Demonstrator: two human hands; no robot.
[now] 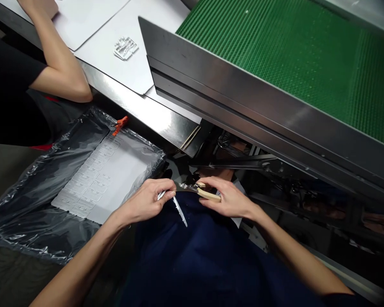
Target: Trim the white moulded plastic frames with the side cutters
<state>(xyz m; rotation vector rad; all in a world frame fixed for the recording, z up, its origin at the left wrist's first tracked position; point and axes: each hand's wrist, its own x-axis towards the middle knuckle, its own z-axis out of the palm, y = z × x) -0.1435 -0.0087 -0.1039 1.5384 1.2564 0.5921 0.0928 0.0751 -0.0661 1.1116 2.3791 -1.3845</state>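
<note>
Between its thumb and fingers, my left hand [150, 198] pinches a thin white plastic part [180, 212], whose narrow end sticks out down and to the right. My right hand [228, 197] is wrapped round the cream handles of a pair of cutting pliers [208, 195]. The pliers' metal jaws point left, a short way from my left fingers and apart from the white part. Both hands are above my dark blue clothed lap.
Left of me stands a box lined with clear plastic [25, 204], holding a white sheet with flat parts [96, 179] and an orange clip [120, 124] on its rim. A metal-sided green conveyor [291, 55] rises ahead. Small white parts [126, 48] lie on the table near another person's arm [62, 68].
</note>
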